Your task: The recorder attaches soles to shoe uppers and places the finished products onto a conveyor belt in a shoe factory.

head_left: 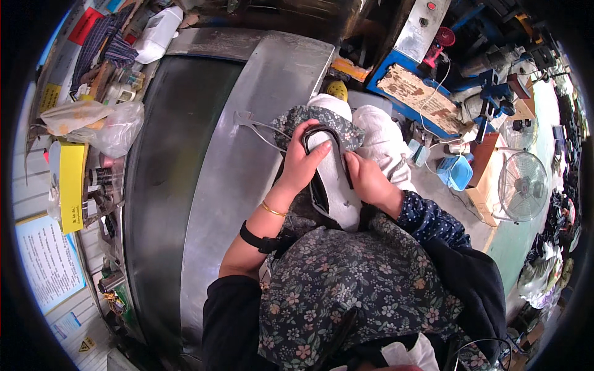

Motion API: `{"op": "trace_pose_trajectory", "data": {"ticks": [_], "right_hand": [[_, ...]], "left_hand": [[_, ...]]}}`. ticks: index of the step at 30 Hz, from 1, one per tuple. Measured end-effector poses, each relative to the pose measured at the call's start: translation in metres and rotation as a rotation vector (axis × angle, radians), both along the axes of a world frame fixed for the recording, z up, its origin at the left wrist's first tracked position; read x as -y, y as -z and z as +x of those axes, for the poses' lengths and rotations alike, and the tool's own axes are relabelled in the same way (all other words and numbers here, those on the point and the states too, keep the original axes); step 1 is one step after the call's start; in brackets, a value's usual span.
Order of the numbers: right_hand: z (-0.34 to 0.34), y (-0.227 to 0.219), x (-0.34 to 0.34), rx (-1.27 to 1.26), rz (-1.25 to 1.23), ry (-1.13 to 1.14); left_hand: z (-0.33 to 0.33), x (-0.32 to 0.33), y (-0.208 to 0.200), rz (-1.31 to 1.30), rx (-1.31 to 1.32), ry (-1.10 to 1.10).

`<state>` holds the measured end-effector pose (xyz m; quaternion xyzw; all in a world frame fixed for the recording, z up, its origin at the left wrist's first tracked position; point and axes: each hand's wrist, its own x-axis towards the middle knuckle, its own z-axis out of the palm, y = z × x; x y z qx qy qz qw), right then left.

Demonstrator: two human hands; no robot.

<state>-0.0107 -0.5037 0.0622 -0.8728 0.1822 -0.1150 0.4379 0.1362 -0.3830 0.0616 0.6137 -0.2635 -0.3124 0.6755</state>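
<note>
A white shoe sole with a dark strap or rim along its edge lies on my lap over a floral apron. My left hand grips the sole's upper end, thumb laid across the white face, with a gold bangle and a black band on that arm. My right hand presses on the sole's right edge, fingers on the dark strip. Both hands touch the same sole.
A curved metal conveyor table with a dark belt runs on my left. Plastic bags, a yellow box and bottles stand beyond it. A white bundle, blue machines and a floor fan are on the right.
</note>
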Motion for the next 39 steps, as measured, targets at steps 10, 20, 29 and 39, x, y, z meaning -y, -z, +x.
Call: {"op": "trace_pose_trajectory", "data": {"ticks": [10, 20, 29, 39], "right_hand": [[-0.014, -0.016, 0.015, -0.195, -0.092, -0.176], [0.004, -0.024, -0.006, -0.029, 0.293, -0.068], [0.020, -0.018, -0.037, 0.065, 0.253, 0.018], [-0.006, 0.003, -0.043, 0.169, 0.154, 0.043]], "left_hand": [[0.004, 0.009, 0.009, 0.120, 0.120, 0.009], [-0.003, 0.006, -0.053, 0.364, -0.063, -0.035], [-0.009, -0.042, -0.037, 0.421, 0.118, 0.072], [-0.054, -0.045, 0.014, 0.099, 0.176, -0.260]]}}
